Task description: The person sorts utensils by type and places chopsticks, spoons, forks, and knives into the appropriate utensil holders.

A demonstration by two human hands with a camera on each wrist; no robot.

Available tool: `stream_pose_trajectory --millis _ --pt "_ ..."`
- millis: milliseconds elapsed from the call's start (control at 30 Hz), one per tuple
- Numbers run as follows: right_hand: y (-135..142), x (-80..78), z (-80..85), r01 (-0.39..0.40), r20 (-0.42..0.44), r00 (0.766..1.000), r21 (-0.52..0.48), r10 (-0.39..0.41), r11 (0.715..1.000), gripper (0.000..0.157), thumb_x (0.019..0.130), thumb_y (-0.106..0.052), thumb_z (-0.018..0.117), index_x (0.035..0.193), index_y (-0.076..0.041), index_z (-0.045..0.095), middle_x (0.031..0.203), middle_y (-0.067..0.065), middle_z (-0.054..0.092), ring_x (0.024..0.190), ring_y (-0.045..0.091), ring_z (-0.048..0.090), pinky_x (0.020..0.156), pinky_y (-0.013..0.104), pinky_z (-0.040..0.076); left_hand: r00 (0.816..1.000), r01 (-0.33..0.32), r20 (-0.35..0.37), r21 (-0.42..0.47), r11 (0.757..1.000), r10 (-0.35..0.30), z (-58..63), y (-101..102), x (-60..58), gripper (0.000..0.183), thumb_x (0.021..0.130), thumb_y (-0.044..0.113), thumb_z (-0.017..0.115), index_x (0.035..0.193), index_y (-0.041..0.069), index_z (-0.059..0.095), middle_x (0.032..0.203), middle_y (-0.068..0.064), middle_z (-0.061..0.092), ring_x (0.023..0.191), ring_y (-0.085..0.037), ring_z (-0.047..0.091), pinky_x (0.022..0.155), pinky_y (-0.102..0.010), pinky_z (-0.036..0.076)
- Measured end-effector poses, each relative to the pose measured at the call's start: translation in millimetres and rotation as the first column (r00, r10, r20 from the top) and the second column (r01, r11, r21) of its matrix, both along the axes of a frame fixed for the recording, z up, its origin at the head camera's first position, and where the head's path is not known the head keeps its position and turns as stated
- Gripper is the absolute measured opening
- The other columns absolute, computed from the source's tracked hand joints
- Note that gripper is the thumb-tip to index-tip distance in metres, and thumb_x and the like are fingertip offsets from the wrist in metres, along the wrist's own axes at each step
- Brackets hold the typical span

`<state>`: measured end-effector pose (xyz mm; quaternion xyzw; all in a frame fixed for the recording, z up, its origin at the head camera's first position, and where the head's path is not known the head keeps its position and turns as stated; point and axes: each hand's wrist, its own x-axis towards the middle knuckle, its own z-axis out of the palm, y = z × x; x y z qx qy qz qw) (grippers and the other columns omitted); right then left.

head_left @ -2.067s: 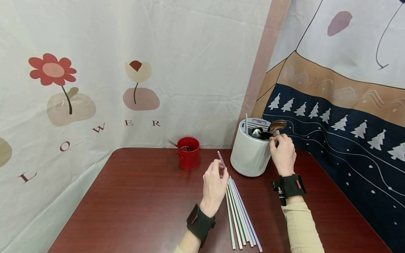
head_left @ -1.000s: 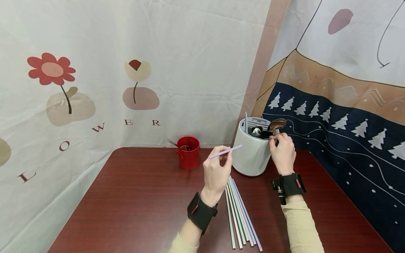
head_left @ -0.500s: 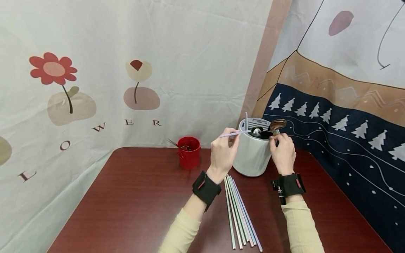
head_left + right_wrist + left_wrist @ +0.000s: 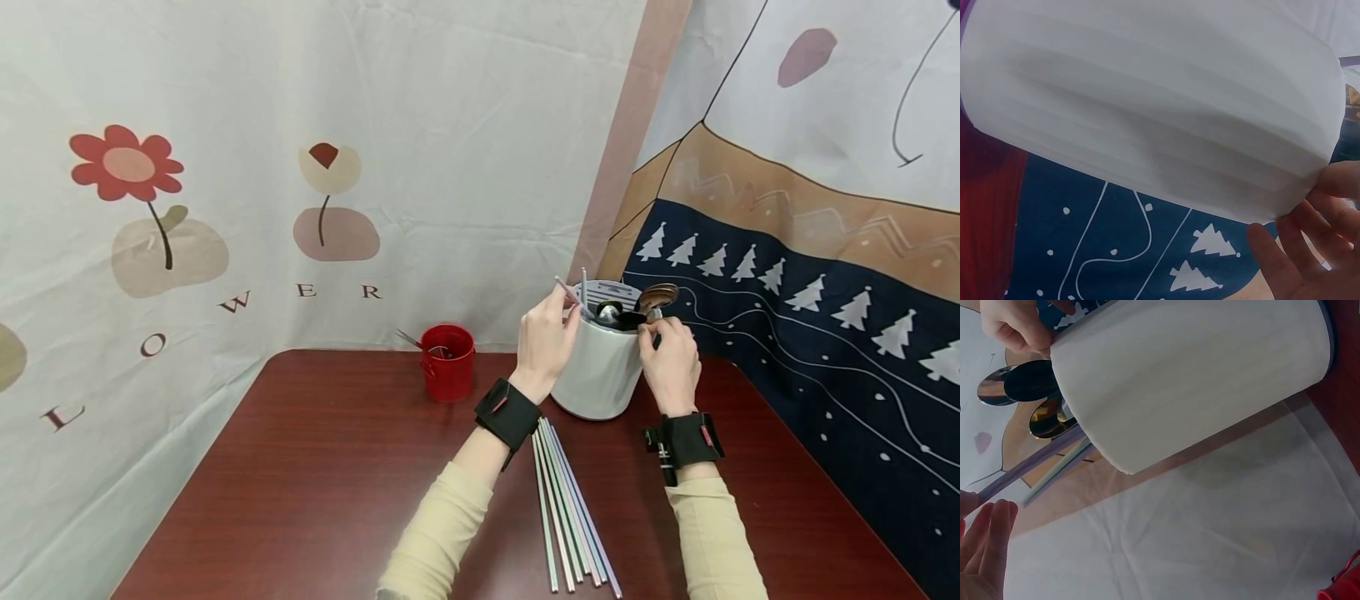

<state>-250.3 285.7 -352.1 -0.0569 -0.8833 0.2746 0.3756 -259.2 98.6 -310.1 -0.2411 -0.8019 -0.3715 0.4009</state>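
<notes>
My left hand (image 4: 546,343) is up at the left rim of a white utensil holder (image 4: 600,375), pinching a purple chopstick (image 4: 1029,464) between thumb and fingertips. The chopstick slants down, its lower end inside the holder's opening in the left wrist view. Beside it a pale green chopstick (image 4: 1057,470) sticks out of the same side. My right hand (image 4: 670,367) grips the holder's right rim, its fingers bent at the edge in the right wrist view. Several spoons (image 4: 658,297), dark and copper-coloured, stand in the holder between my hands.
Several pastel chopsticks (image 4: 570,508) lie fanned on the dark red table (image 4: 337,467), between my forearms. A small red bucket (image 4: 447,375) with metal cutlery in it stands left of the holder. Printed cloth (image 4: 480,167) hangs close behind the table and along its right side.
My left hand has risen from the chopsticks on the table to the holder's rim, turning the purple chopstick from level to slanting into the opening. My right hand stays on the rim.
</notes>
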Motion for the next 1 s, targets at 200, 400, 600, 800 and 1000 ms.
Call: stream_pose_trajectory --millis 200,400,600,800,1000 --pt "-1 -0.2 -0.7 -0.002 -0.005 1.0 0.004 0.002 1.0 0.026 0.097 -0.02 0.053 0.096 0.003 0.066 0.104 0.019 0.061 0.099 0.038 0.054 0.077 0.054 0.046 1.0 0.009 0.027 0.004 1.0 -0.009 1.2 5 -4.9 0.009 0.093 0.016 0.059 0.098 0.008 0.06 0.094 -0.002 0.074 0.083 -0.01 0.071 0.068 -0.021 0.053" --pt "0 -0.2 -0.9 -0.009 -0.018 1.0 0.001 0.009 1.0 0.025 0.096 -0.019 0.054 0.096 0.003 0.066 0.103 0.02 0.06 0.099 0.038 0.054 0.078 0.054 0.046 0.996 0.003 0.084 -0.042 0.999 0.001 -3.2 8 -11.2 0.019 0.098 0.021 0.052 0.105 0.01 0.065 0.095 -0.002 0.073 0.081 -0.011 0.07 0.066 -0.024 0.052" --pt "0 -0.3 -0.9 -0.006 0.006 1.0 -0.003 0.006 1.0 0.026 0.097 -0.02 0.053 0.097 0.003 0.066 0.105 0.019 0.06 0.101 0.037 0.053 0.078 0.054 0.046 0.986 0.0 0.169 -0.069 0.998 0.011 -8.8 7 -10.7 0.023 0.1 0.022 0.048 0.106 0.012 0.068 0.091 -0.001 0.072 0.074 -0.014 0.067 0.06 -0.025 0.047" --pt "-1 0.1 -1.0 -0.003 0.002 1.0 -0.002 0.003 1.0 0.026 0.097 -0.02 0.053 0.097 0.002 0.066 0.106 0.019 0.06 0.1 0.038 0.054 0.077 0.054 0.046 0.981 -0.005 0.194 -0.09 0.996 0.022 -18.4 6 -8.5 0.023 0.1 0.023 0.048 0.107 0.012 0.066 0.089 -0.001 0.071 0.071 -0.014 0.065 0.059 -0.024 0.045" --pt "-1 -0.4 -1.5 -0.004 -0.013 1.0 0.001 0.004 1.0 0.025 0.096 -0.019 0.054 0.096 0.003 0.066 0.104 0.02 0.06 0.099 0.038 0.054 0.077 0.054 0.046 0.98 0.003 0.198 -0.095 0.995 0.016 -29.8 3 -2.4 0.022 0.1 0.022 0.048 0.106 0.011 0.066 0.092 -0.003 0.072 0.071 -0.015 0.066 0.058 -0.023 0.046"
